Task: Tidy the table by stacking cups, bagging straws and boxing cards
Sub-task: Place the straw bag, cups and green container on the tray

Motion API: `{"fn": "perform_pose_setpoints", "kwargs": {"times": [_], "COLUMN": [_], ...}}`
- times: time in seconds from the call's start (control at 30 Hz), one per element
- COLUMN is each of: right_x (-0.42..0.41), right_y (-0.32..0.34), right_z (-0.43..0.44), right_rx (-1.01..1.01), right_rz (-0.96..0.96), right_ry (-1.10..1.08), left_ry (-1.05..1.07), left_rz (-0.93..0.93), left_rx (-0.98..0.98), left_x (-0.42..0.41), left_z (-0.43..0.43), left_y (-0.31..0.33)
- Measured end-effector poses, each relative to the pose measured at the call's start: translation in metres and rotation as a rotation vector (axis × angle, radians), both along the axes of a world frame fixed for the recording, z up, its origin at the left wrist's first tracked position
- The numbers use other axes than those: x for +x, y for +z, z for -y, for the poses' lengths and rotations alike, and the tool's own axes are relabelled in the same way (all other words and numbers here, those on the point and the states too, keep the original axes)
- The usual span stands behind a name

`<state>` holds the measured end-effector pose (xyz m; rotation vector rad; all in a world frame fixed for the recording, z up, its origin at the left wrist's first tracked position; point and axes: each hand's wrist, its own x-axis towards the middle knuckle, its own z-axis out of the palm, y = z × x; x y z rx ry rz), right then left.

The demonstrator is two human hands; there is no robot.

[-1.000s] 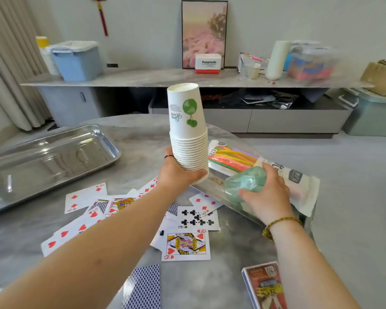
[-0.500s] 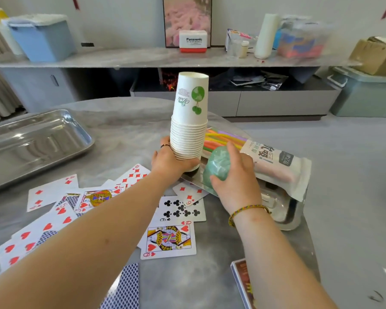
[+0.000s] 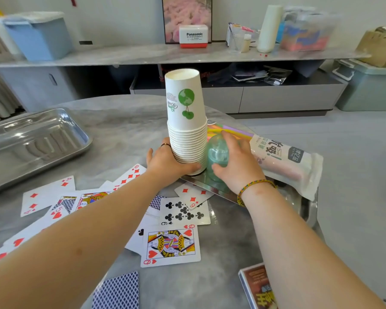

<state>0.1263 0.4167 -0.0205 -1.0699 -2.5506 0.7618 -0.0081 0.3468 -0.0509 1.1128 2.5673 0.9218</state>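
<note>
A tall upside-down stack of white paper cups (image 3: 186,121) with a green tree print stands on a small steel tray (image 3: 212,186). My left hand (image 3: 168,162) grips the stack at its base. My right hand (image 3: 236,163) holds a translucent green plastic cup (image 3: 216,152) right beside the stack, over the same tray. A bag of coloured straws (image 3: 283,158) lies across the tray behind my right hand. Playing cards (image 3: 172,245) lie scattered on the grey table, some face up, some face down. A card box (image 3: 257,288) sits at the near right edge.
A large steel tray (image 3: 34,141) sits at the table's left. Behind the table a long shelf (image 3: 143,55) carries a blue bin (image 3: 39,35), a Panasonic box, a framed picture and clutter. The table edge curves away on the right.
The paper cup stack has come down from mid-air and now stands on the small tray. My right hand has brought the green cup leftward, up against the stack.
</note>
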Motion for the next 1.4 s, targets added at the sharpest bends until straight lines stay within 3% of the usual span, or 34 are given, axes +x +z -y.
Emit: {"fn": "perform_pose_setpoints", "kwargs": {"times": [0.43, 0.6, 0.7, 0.83, 1.03, 1.2, 1.4], "right_x": [0.015, 0.022, 0.023, 0.022, 0.022, 0.02, 0.027], "right_y": [0.004, 0.0, -0.001, -0.002, 0.0, -0.002, 0.0], "right_z": [-0.005, -0.008, -0.009, -0.008, -0.003, 0.003, 0.008], "right_rx": [-0.018, -0.016, -0.03, -0.059, -0.091, -0.096, -0.083], "right_rz": [0.032, 0.002, -0.036, -0.069, -0.061, -0.063, -0.09], "right_ry": [0.029, -0.012, -0.015, -0.009, 0.075, 0.112, 0.061], "left_ry": [-0.109, -0.131, -0.124, -0.13, -0.125, -0.108, -0.094], "left_rz": [-0.074, 0.26, 0.363, 0.292, -0.038, -0.028, 0.128], "left_rx": [-0.148, -0.036, 0.041, -0.018, -0.187, -0.22, -0.026], "left_x": [-0.006, -0.015, -0.015, -0.012, -0.001, -0.004, -0.005], "left_z": [0.004, 0.012, 0.016, 0.013, 0.005, 0.01, 0.037], "left_y": [0.013, 0.015, 0.011, 0.01, 0.01, 0.006, 0.008]}}
